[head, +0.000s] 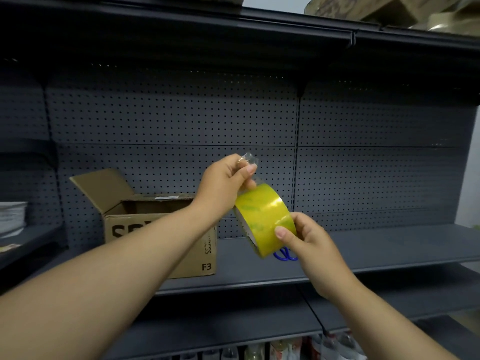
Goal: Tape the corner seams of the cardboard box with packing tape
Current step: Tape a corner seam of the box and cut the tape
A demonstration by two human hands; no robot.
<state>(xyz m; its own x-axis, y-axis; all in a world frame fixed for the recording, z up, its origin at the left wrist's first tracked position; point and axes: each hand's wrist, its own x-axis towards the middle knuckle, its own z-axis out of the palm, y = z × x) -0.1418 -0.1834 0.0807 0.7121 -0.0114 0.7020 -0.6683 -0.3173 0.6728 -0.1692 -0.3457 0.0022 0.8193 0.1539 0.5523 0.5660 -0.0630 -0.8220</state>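
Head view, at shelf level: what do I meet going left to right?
Stack of papers → cardboard box → left hand, pinching the loose tape end → packing tape roll → right hand, gripping the roll. The blue scissors overlap the roll, so they are left out.

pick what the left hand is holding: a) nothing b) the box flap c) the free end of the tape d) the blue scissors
c: the left hand pinches the clear free end of tape drawn off the yellow tape roll, which the right hand grips, while the cardboard box and the blue scissors lie apart from it on the shelf.
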